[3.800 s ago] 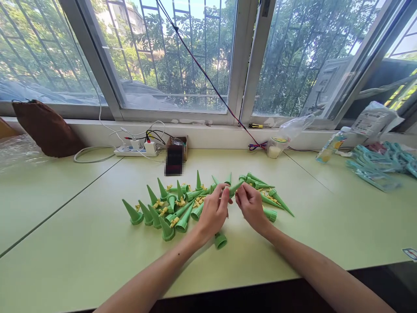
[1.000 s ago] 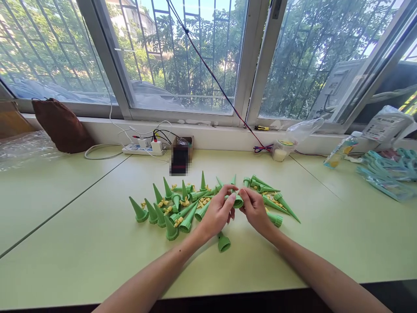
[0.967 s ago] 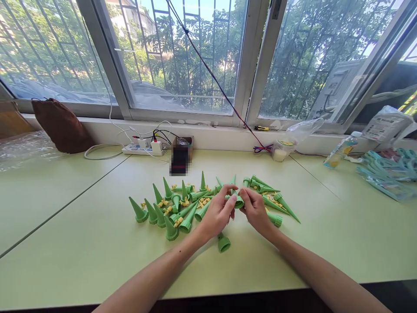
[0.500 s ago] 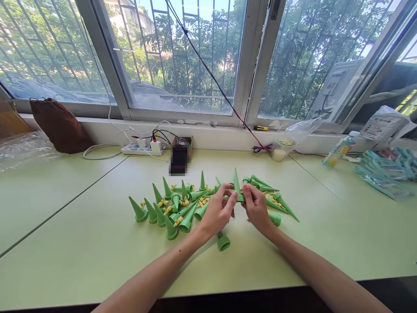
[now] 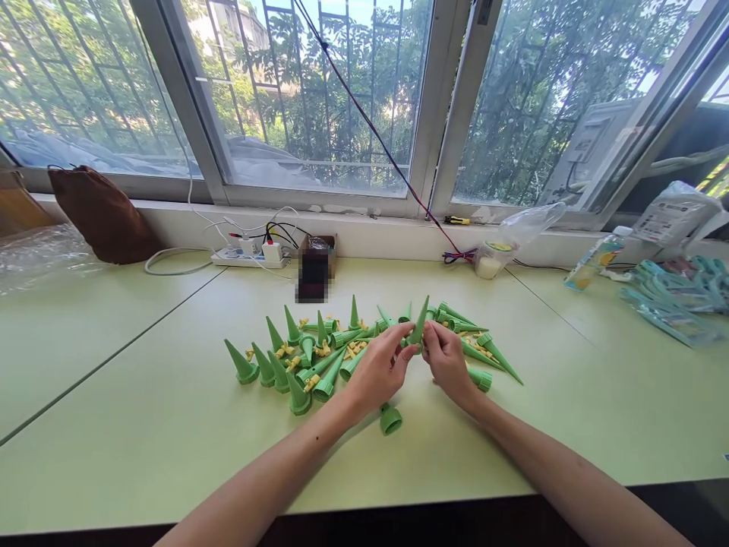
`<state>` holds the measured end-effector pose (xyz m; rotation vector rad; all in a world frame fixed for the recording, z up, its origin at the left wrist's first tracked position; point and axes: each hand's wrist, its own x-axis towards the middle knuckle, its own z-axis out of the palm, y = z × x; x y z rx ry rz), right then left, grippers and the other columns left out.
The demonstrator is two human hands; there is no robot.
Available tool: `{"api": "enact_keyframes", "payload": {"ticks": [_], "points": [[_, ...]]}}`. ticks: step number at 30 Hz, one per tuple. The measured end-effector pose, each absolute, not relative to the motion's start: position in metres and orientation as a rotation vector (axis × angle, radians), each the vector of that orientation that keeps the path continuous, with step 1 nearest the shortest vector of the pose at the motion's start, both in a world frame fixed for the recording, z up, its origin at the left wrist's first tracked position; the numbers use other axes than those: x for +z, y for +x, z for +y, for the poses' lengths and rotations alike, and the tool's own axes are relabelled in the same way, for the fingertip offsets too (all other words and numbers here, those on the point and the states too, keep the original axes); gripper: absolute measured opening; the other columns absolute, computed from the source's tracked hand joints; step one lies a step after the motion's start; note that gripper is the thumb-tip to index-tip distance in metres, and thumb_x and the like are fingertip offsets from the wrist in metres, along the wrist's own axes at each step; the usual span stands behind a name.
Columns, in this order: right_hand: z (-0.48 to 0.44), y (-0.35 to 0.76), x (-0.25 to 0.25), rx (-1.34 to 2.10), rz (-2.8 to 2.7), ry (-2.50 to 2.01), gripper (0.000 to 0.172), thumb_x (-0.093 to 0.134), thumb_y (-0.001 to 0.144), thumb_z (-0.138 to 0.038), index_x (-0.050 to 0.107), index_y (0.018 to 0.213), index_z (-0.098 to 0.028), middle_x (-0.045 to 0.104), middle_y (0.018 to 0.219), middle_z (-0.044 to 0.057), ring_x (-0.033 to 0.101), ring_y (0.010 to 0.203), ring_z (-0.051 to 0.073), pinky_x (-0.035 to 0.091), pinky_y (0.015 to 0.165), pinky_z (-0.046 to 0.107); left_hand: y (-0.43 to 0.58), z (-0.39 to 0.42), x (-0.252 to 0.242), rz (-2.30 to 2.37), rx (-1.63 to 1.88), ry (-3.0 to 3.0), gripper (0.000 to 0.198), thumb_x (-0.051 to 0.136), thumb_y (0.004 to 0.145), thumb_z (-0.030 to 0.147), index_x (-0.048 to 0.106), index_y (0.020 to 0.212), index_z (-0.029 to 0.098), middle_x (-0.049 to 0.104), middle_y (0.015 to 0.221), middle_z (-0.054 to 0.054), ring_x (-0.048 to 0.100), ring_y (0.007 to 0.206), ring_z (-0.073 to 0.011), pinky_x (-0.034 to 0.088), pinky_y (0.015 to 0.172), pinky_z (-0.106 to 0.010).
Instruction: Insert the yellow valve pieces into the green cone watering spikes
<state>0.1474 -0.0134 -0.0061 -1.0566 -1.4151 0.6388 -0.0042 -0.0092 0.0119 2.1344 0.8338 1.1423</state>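
Note:
My left hand (image 5: 383,365) is closed on a green plastic watering spike (image 5: 420,319), which points up and leans a little right. At the spike's base, the thumb and fingers of my right hand (image 5: 447,357) are pinched against it; whether a small part sits between them is hidden. Around both hands lie more green spikes, some upright on their wide ends like one at the left (image 5: 241,363), others on their sides. Small yellow valves (image 5: 323,349) are scattered among them. A separate green spike (image 5: 390,419) lies nearer the front, its open end facing me.
Along the back stand a power strip (image 5: 248,260), a small box (image 5: 327,254) and a plastic cup (image 5: 490,260). To the right are a bottle (image 5: 597,260) and bagged green items (image 5: 666,300). A brown bag (image 5: 102,216) rests at the far left, under the windows.
The spike in my hands has tilted from nearly upright to leaning right, and my left fingers have closed further around its lower part. My right hand has hardly moved.

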Motion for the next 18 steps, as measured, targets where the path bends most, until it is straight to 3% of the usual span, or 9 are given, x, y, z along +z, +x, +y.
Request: {"api": "enact_keyframes", "payload": {"ticks": [8,18], "points": [[-0.0130,0.1473,-0.0054,0.669,-1.401,-1.041,0.043,0.041,0.098,-0.048,0.040,0.065,-0.020,0.034,0.052,-0.006,0.030,0.046,0.009,0.024,0.044,0.024,-0.0055,-0.0036,0.0059,0.758,1.213,2.256,0.031,0.046,0.095,0.026,0.055,0.125,0.023,0.062,0.095,-0.006,0.054,0.060,-0.0087,0.045,0.054,-0.019],[-0.0159,0.1423,-0.0026,0.552,-1.480,-1.075,0.042,0.042,0.098,-0.043,0.037,0.062,-0.020,0.032,0.056,-0.005,0.031,0.050,0.010,0.024,0.047,0.026,0.0022,-0.0096,0.0112,0.876,1.158,1.751,0.024,0.058,0.088,0.037,0.060,0.102,0.018,0.060,0.082,-0.001,0.047,0.042,-0.0041,0.034,0.037,-0.017]]}}
